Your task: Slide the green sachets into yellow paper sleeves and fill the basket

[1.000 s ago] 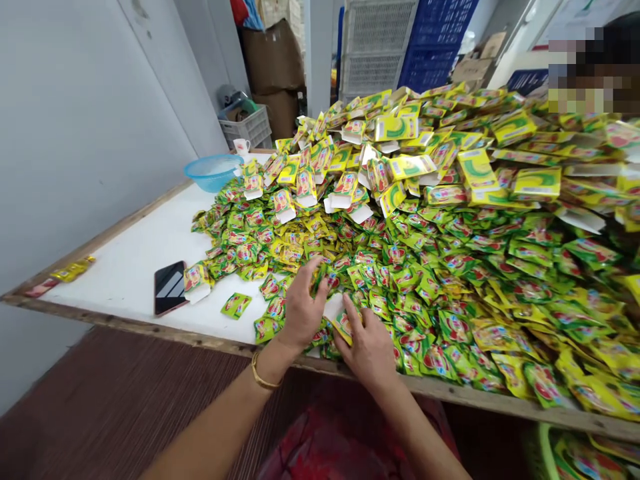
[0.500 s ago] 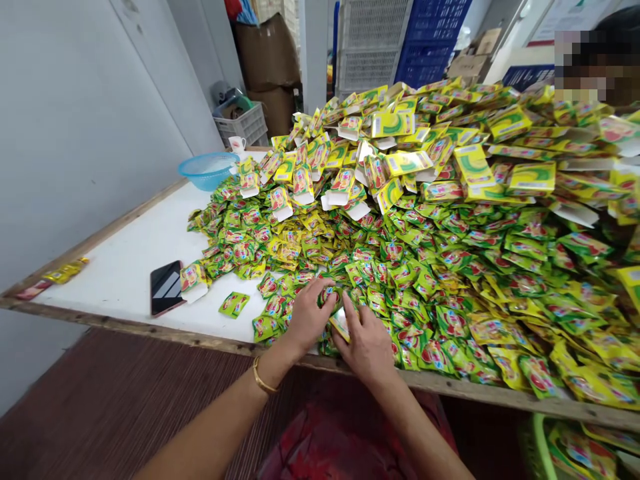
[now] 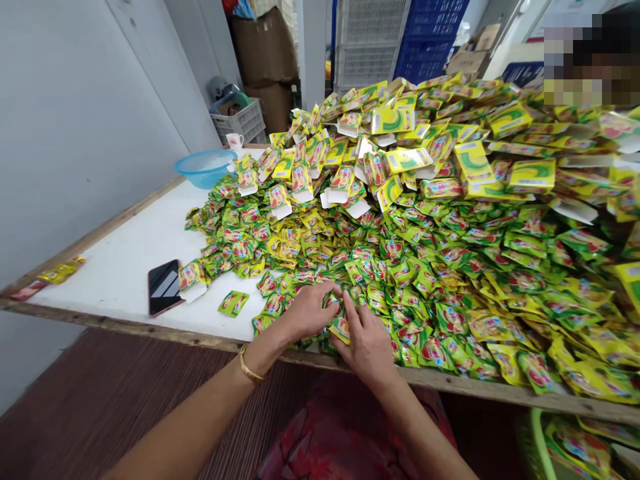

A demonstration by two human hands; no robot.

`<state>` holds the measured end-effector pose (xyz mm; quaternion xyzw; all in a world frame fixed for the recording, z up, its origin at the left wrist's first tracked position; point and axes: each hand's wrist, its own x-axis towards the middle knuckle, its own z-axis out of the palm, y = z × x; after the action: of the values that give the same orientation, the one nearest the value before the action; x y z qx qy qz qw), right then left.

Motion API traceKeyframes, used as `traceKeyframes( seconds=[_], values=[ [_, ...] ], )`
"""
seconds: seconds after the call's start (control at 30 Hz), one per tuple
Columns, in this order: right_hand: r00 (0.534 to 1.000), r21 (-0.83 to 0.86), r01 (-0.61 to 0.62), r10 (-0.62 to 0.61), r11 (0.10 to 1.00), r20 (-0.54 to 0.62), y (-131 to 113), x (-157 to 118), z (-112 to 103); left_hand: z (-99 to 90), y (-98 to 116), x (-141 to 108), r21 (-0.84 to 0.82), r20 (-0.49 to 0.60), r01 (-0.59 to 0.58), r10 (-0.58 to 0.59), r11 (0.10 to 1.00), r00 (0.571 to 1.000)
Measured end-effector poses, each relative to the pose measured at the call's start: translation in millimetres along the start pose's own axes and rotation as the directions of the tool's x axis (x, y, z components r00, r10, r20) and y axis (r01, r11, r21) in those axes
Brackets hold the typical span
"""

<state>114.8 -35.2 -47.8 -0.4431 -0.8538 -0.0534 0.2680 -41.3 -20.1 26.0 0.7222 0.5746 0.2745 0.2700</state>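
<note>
My right hand (image 3: pixel 369 345) is closed around a small yellow carton (image 3: pixel 341 327), held upright low over the front of the pile. My left hand (image 3: pixel 314 312) reaches across to the carton's upper end, its fingers curled and thumb bent in. Whatever the left fingers pinch is hidden behind them. Green printed sachets (image 3: pixel 453 320) lie loosely all around both hands. Farther back, many yellow cartons (image 3: pixel 393 122) are heaped on top of the sachets, several with white end flaps standing open. One lone sachet (image 3: pixel 233 303) lies on the white tabletop left of my hands.
A phone (image 3: pixel 164 288) lies beside an open-flapped carton at left. Beyond are a blue basket (image 3: pixel 205 168) and a white mug (image 3: pixel 235 141). A wooden edge (image 3: pixel 200 339) borders the table. A green tub (image 3: pixel 539 440) stands below right. Another person is at far right.
My left hand has tipped over, its wrist shifting left and its fingers moving toward the carton's top. The right hand stays nearly in place, with more of the carton's printed face showing.
</note>
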Motion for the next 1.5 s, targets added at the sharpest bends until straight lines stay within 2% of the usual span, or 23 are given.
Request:
traceKeyframes(
  seconds=[0.1, 0.27, 0.4, 0.47, 0.63, 0.7, 0.8, 0.93, 1.1, 1.2, 1.3, 1.4, 1.5],
  values=[
    [1.0, -0.01, 0.006, -0.006, 1.0, -0.008, 0.2, 0.2, -0.1, 1.3, 5.1, -0.4, 0.082, -0.02, -0.007, 0.009, 0.997, 1.0],
    [0.999, 0.014, -0.034, 0.035, 0.999, -0.035, 0.7, 0.4, -1.6, 2.3, 4.3, 0.1, -0.073, -0.002, 0.065, -0.066, 0.995, 0.998],
    [1.0, 0.0, 0.014, -0.014, 1.0, -0.022, 1.1, -0.3, -2.1, 4.7, 2.7, -0.8, 0.015, 0.0, 0.083, -0.083, 0.996, 0.997],
    [0.999, -0.003, 0.034, -0.034, 0.999, -0.018, 1.0, -0.9, -2.2, 4.9, 2.3, -0.9, 0.04, 0.022, 0.07, -0.071, 0.997, 0.997],
    [0.999, -0.009, 0.032, -0.032, 0.999, -0.015, 0.5, -1.3, -2.9, 3.5, 0.6, 1.4, -0.036, 0.145, 0.043, -0.037, 0.998, 0.989],
    [0.999, -0.01, 0.033, -0.033, 0.999, -0.017, 0.2, -0.8, -3.1, 7.4, -0.1, 1.9, -0.011, 0.113, 0.046, -0.044, 0.999, 0.993],
    [0.999, -0.007, 0.031, -0.032, 0.999, -0.032, 0.0, 0.0, -2.7, 18.8, -0.7, 1.6, 0.019, 0.0, 0.055, -0.055, 0.998, 0.998],
    [0.998, 0.001, 0.043, -0.043, 0.999, -0.039, 0.2, 0.1, -1.6, 29.5, 0.2, 2.8, -0.037, -0.098, 0.071, -0.075, 0.997, 0.992],
    [0.999, 0.011, 0.021, -0.021, 1.0, -0.043, 0.7, 1.0, -1.3, 19.4, -1.7, 3.5, -0.259, -0.082, 0.019, -0.042, 0.966, 0.996],
    [0.997, 0.011, -0.034, 0.034, 0.999, -0.075, 0.7, 1.9, -1.6, 10.8, -6.4, -2.6, -0.34, -0.105, 0.126, -0.171, 0.932, 0.98],
    [0.996, -0.004, -0.03, 0.03, 1.0, -0.079, 0.5, 2.4, -2.1, 5.9, -10.2, -9.1, -0.284, -0.043, 0.222, -0.244, 0.933, 0.969],
    [0.997, -0.018, 0.008, -0.009, 1.0, -0.082, 0.3, 2.2, -2.9, 3.0, -10.6, -8.6, -0.188, 0.042, 0.208, -0.203, 0.96, 0.978],
    [0.996, -0.042, 0.008, -0.012, 0.999, -0.093, 0.4, 2.2, -3.9, 0.8, -8.3, -2.3, -0.186, 0.08, 0.16, -0.147, 0.969, 0.986]
  ],
)
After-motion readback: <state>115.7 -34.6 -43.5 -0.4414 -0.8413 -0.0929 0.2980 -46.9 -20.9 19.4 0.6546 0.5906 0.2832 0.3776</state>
